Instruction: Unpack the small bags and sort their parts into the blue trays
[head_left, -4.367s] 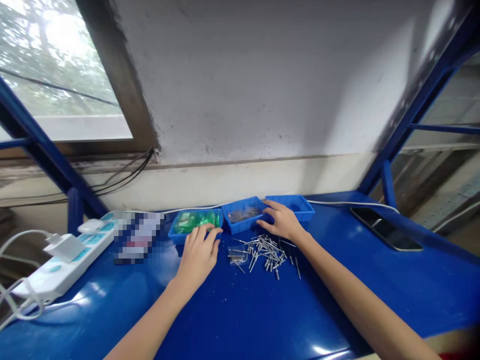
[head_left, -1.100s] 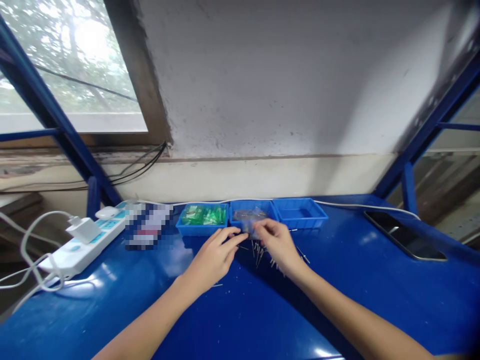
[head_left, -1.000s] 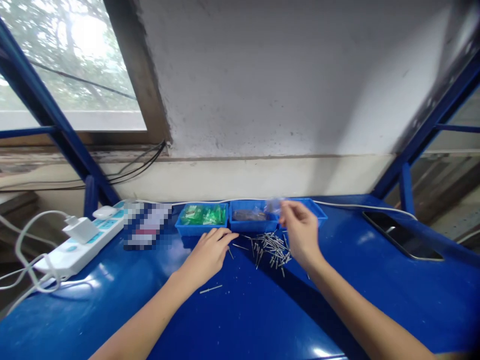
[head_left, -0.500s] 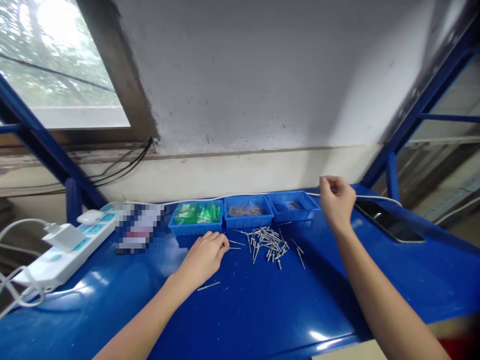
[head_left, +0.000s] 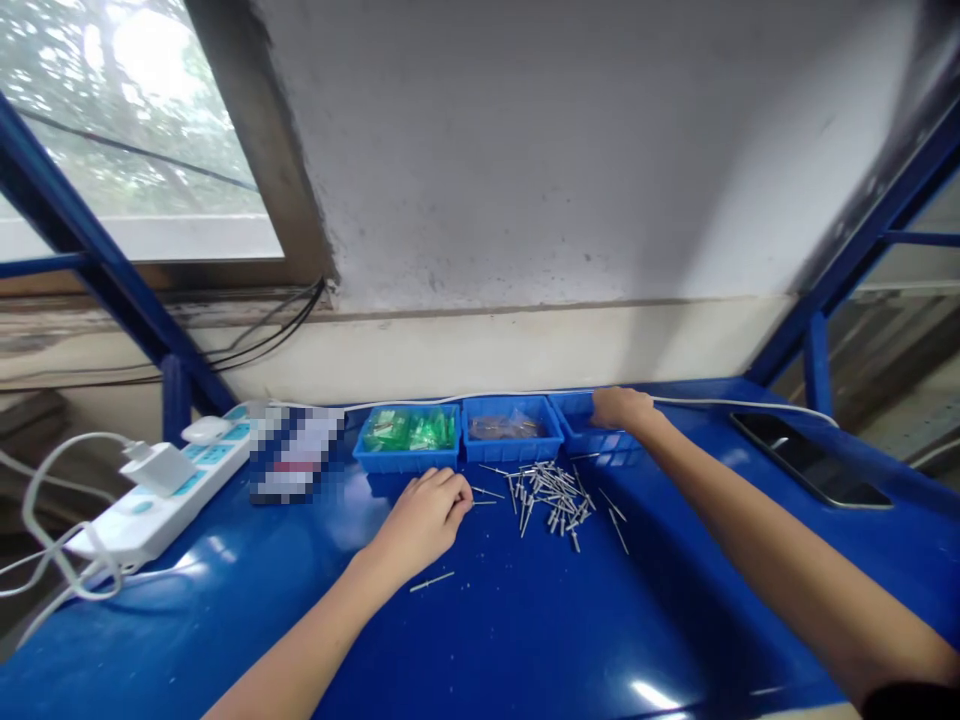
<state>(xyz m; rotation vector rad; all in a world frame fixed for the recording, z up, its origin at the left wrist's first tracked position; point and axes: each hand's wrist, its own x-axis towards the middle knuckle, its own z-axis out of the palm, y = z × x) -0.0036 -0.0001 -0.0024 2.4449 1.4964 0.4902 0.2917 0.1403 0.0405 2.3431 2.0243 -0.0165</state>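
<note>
My left hand rests on the blue table, fingers curled together. Whatever is in them is hidden; a couple of blind rivets lie just past the fingertips. Over the right-hand blue bin is my right hand, its fingers dipped inside and out of sight. A loose pile of silver blind rivets lies between the hands, in front of the bins. One single rivet is nearer to me, below my left hand.
The left bin holds green packets, the middle bin clear bags of small parts. A power strip with plugs and white cables stands at left, beside a blurred-out item. A dark phone lies at right.
My right hand has come down and left from above the table into the right bin. My left hand has stayed in place by the rivets. The view has shifted slightly.
</note>
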